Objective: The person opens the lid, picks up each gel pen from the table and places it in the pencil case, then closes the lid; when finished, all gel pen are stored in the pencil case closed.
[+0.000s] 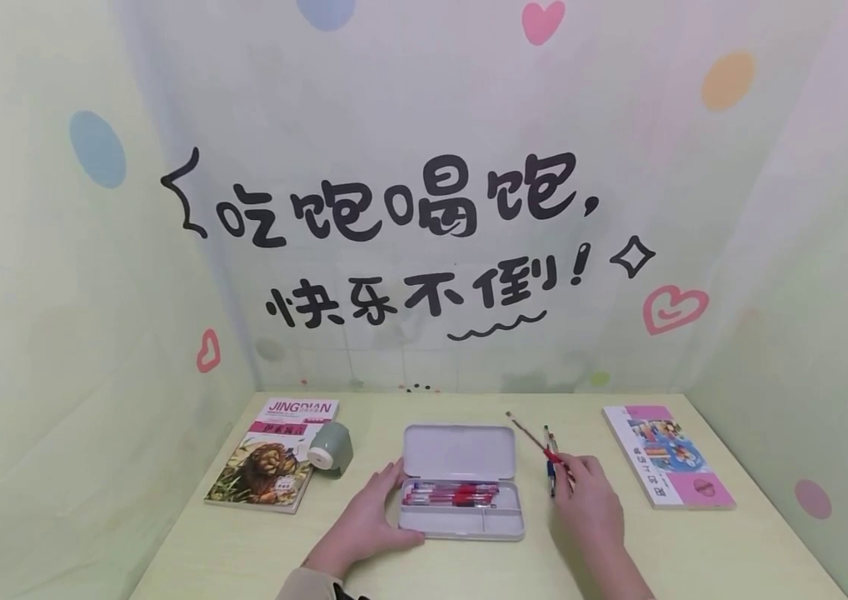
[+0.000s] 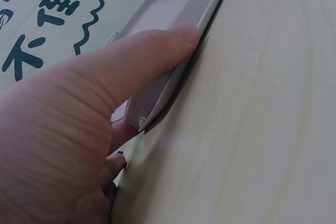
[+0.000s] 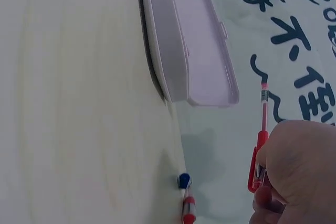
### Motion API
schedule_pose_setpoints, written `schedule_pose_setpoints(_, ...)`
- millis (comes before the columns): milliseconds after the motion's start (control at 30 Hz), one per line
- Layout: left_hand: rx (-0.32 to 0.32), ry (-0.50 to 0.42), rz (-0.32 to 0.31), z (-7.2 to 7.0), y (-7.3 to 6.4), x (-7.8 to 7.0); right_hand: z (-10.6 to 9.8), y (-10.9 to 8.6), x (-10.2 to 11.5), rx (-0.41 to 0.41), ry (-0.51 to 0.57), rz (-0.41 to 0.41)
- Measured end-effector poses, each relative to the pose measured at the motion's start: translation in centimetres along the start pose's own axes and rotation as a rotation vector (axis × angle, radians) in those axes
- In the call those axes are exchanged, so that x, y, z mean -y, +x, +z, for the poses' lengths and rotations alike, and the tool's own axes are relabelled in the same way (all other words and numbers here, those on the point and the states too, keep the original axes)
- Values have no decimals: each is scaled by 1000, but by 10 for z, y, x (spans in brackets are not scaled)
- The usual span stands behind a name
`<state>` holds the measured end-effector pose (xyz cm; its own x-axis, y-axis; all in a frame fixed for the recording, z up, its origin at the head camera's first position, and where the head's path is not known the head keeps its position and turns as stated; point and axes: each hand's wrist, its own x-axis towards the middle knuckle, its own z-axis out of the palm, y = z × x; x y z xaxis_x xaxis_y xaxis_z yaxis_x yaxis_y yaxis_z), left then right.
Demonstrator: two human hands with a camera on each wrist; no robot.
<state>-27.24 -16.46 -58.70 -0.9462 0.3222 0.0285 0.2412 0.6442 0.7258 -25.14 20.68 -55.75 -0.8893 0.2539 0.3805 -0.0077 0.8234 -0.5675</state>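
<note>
An open pale lilac pencil case (image 1: pixel 445 523) lies on the table, its lid (image 1: pixel 459 451) tilted back. Several red pens (image 1: pixel 450 496) lie together in its long rear compartment. My left hand (image 1: pixel 371 521) grips the case at its left end, thumb (image 2: pixel 176 43) along the front edge and fingers round the side. To the right of the case, my right hand (image 1: pixel 591 500) pinches a red gel pen (image 3: pixel 263 129) with a clear barrel, raised at a slant. Under and beside that hand more pens (image 1: pixel 549 468) lie on the table, one with blue parts; the hand partly hides them.
At the left lies a magazine with a lion cover (image 1: pixel 266 458), a grey-green cylindrical object (image 1: pixel 331 450) at its right edge. A pink and white book (image 1: pixel 670 458) lies at the right. A printed cloth wall (image 1: pixel 424 358) stands behind the table (image 1: pixel 192 558).
</note>
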Motion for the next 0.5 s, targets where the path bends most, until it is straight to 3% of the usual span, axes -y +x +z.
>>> schedule_pose_setpoints(267, 1, 1, -9, 1, 1, 1, 22, -6, 32, 4, -23, -250)
schedule_pose_setpoints(500, -2, -5, -6, 1, 1, 3, 38, -10, 52, 145, -73, -304)
